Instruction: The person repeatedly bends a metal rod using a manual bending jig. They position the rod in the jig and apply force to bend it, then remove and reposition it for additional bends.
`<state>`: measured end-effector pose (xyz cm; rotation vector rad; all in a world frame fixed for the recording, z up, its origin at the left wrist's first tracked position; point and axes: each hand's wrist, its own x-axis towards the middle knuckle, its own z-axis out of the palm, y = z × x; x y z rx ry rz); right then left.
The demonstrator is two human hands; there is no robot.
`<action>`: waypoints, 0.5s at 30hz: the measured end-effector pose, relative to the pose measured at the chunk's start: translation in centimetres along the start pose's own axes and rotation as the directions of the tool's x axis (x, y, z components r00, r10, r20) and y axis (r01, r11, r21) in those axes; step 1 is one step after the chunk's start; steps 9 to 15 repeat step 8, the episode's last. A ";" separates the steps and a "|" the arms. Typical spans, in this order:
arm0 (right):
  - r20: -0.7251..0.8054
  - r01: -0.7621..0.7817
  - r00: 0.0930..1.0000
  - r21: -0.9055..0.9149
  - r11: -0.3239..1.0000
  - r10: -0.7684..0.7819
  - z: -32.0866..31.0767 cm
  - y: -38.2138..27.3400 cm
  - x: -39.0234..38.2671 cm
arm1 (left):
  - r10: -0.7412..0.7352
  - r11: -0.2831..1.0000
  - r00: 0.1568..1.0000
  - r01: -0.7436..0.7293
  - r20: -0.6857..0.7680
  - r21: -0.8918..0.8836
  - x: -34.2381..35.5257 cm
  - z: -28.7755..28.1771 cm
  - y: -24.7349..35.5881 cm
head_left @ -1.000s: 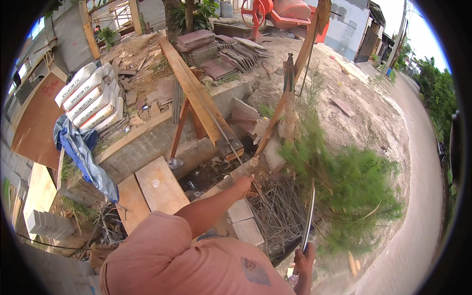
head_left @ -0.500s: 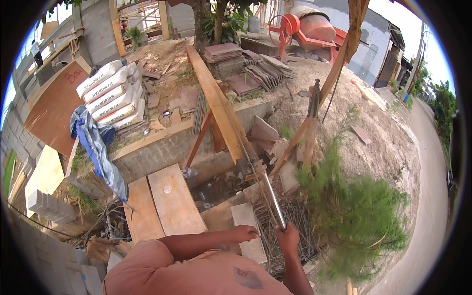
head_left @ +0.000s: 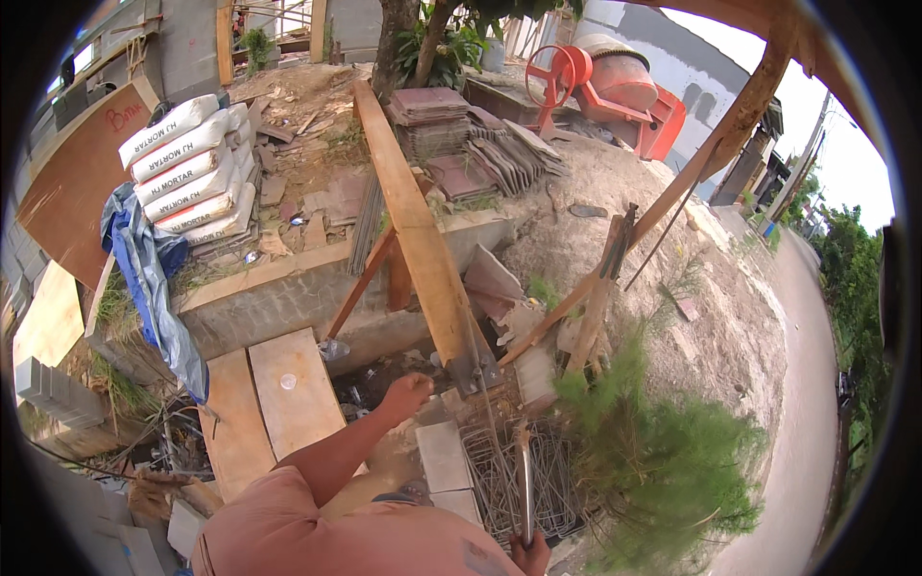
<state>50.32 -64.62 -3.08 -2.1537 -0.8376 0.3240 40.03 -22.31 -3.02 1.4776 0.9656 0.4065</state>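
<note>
My right hand (head_left: pixel 530 554), low in the view, is closed around a silver metal pipe (head_left: pixel 525 485). The pipe points away from me, and its brownish far end lies short of the plank. My left hand (head_left: pixel 410 393) is raised left of the plank's near end, its fingers curled; whether anything is in them is hidden. A long wooden plank (head_left: pixel 408 206) slopes toward me on wooden legs, with a dark metal plate (head_left: pixel 471 372) at its near end. A thin steel rod (head_left: pixel 488 408) sticks out there. Under the pipe lies a pile of bent steel rods (head_left: pixel 480 461).
Two wooden boards (head_left: pixel 293 398) and grey blocks (head_left: pixel 445 456) lie near my left side. A leafy green branch (head_left: pixel 663 451) spreads at right. Beyond are a concrete wall (head_left: pixel 279 298), stacked white sacks (head_left: pixel 182 178), roof tiles (head_left: pixel 432 120), a sand mound (head_left: pixel 615 211) and an orange concrete mixer (head_left: pixel 615 82).
The pipe's far end has come away from the plank's end, and my right hand has drawn it back toward me. My left hand has moved forward and left.
</note>
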 end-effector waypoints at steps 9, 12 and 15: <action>0.050 -0.364 0.932 0.123 0.923 0.360 -0.2 3.1 0.6 | 0.477 0.683 0.863 -0.246 -0.164 0.688 19.9 1.3 5.2; 0.050 -0.364 0.932 0.123 0.923 0.360 -0.2 3.1 0.6 | 0.477 0.683 0.863 -0.246 -0.164 0.688 19.9 1.3 5.2; 0.050 -0.364 0.932 0.123 0.923 0.360 -0.2 3.1 0.6 | 0.477 0.683 0.863 -0.246 -0.164 0.688 19.9 1.3 5.2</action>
